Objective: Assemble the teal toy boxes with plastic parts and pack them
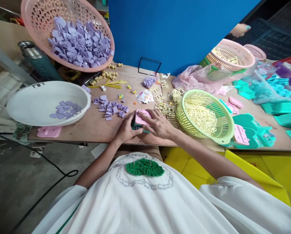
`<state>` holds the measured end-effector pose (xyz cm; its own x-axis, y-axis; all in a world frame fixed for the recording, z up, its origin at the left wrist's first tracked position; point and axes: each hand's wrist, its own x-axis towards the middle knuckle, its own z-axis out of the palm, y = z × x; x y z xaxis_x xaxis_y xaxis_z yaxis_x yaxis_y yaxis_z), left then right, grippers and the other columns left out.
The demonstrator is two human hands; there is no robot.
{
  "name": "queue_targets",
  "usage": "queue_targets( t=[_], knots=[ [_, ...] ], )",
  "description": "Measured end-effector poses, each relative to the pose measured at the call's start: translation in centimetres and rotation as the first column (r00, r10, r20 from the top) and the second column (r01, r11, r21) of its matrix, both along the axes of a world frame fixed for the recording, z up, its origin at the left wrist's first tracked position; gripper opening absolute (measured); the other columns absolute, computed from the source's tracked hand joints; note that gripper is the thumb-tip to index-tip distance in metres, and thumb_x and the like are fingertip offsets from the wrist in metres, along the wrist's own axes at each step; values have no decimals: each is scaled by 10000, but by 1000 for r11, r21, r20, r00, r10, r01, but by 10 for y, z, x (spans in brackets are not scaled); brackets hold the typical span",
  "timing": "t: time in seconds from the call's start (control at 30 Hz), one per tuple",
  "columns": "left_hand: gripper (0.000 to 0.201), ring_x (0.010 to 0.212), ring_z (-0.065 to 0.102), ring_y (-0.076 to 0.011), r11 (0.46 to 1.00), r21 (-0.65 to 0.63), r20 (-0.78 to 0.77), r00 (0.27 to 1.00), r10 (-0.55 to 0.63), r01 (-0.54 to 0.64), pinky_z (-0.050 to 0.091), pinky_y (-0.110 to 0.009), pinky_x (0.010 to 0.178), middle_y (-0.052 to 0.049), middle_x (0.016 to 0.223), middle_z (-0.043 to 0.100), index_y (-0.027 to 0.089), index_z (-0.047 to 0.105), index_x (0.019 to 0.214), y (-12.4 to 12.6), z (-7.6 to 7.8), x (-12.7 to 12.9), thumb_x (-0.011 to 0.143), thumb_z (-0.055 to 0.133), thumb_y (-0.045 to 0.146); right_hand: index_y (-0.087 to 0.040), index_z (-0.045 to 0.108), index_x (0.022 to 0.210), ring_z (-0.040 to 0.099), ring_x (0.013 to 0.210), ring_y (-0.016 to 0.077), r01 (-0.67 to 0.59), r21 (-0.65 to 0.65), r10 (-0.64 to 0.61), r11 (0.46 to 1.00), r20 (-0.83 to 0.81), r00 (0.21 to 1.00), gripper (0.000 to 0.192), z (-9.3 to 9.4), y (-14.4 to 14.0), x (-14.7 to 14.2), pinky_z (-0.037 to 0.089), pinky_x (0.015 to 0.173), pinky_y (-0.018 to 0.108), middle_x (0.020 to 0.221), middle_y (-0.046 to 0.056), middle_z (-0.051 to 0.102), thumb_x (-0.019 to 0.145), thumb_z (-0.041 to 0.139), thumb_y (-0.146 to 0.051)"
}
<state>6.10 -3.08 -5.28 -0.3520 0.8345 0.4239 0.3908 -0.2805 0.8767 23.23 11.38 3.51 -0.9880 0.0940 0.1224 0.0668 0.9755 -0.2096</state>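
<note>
White bowl (pixel 26 107), pink basket (pixel 33 22), green basket (pixel 227 130).

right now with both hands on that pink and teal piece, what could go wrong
1. The pink basket of purple parts sits tilted at the table's back left; it might tip and spill.
2. Loose purple bits lie just beside the left hand; a nudge could scatter them.
3. The green basket sits right by the right hand near the table edge and could get knocked off.

**Both hands on the pink-topped piece**

My left hand (pixel 126 129) and right hand (pixel 159 125) clasp a pink and teal toy piece (pixel 141 119) at the counter (pixel 94 125) edge. Purple bits (pixel 111 109) lie just beyond; a green basket (pixel 206 115) sits right.
</note>
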Motion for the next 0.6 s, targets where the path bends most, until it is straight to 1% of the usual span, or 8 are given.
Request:
queue_targets(
  t=[0.07, 0.13, 0.27, 0.37, 0.43, 0.5, 0.57, 0.6],
  knots=[
    [811, 1411, 609, -363, 1000, 1, 1, 1000, 6, -6, 472, -522, 1228, -194, 1485, 637, 172, 515, 1535, 1, 0, 0, 847, 848, 443, -212, 330, 1730, 512, 1279, 353, -42, -94, 42, 995, -8, 999, 716, 3, 3, 1, 484, 1109, 576, 1495, 221, 515, 1121, 337, -588],
    [794, 1413, 608, -358, 1000, -14, -3, 1000, 1, -1, 471, -504, 1232, -182, 1488, 640, 180, 532, 1525, 2, 0, 0, 845, 848, 443, -239, 346, 1724, 516, 1279, 336, -55, -143, 53, 988, -16, 998, 702, 3, 3, 2, 489, 1118, 557, 1494, 202, 515, 1120, 344, -595],
    [829, 1436, 587, -370, 1000, -22, 15, 1000, -19, 19, 456, -502, 1246, -172, 1504, 633, 188, 534, 1529, 4, -3, -1, 826, 854, 488, -227, 436, 1688, 503, 1252, 358, 34, -62, -36, 997, -30, 999, 720, -7, -6, 4, 453, 1123, 599, 1468, 216, 513, 1109, 299, -633],
    [851, 1458, 567, -379, 999, -10, 36, 998, -44, 44, 434, -509, 1261, -183, 1508, 626, 180, 530, 1532, 5, -6, -2, 823, 845, 530, -217, 440, 1686, 498, 1266, 385, 95, -38, -97, 995, -39, 995, 758, -12, -12, 5, 423, 1125, 653, 1483, 233, 519, 1097, 278, -666],
    [857, 1456, 569, -379, 999, -15, 53, 998, -43, 43, 435, -503, 1255, -193, 1499, 625, 171, 530, 1529, 6, -6, -3, 827, 837, 555, -211, 397, 1705, 510, 1304, 387, 70, -105, -71, 992, -12, 997, 816, -6, -7, 5, 425, 1145, 653, 1511, 229, 527, 1076, 294, -721],
    [865, 1436, 584, -377, 999, -25, 68, 997, -32, 34, 443, -503, 1242, -200, 1486, 628, 163, 531, 1524, 6, -5, -3, 826, 839, 573, -236, 327, 1731, 499, 1400, 376, 67, -229, -73, 971, -18, 997, 845, 8, 4, 4, 431, 1186, 627, 1576, 197, 517, 1067, 265, -756],
    [854, 1417, 594, -371, 999, -28, 64, 997, -37, 39, 443, -509, 1237, -196, 1473, 636, 165, 547, 1507, 7, -4, -4, 821, 846, 576, -299, 244, 1750, 435, 1520, 356, 122, -310, -162, 943, -106, 981, 789, 25, 15, -1, 384, 1248, 626, 1656, 136, 480, 1090, 180, -725],
    [844, 1413, 593, -367, 999, -26, 57, 997, -46, 47, 442, -511, 1236, -194, 1468, 638, 165, 552, 1500, 7, -4, -4, 822, 845, 574, -336, 204, 1754, 389, 1570, 344, 158, -314, -216, 936, -160, 963, 742, 31, 17, -5, 335, 1278, 644, 1693, 102, 452, 1106, 139, -691]
  ],
)
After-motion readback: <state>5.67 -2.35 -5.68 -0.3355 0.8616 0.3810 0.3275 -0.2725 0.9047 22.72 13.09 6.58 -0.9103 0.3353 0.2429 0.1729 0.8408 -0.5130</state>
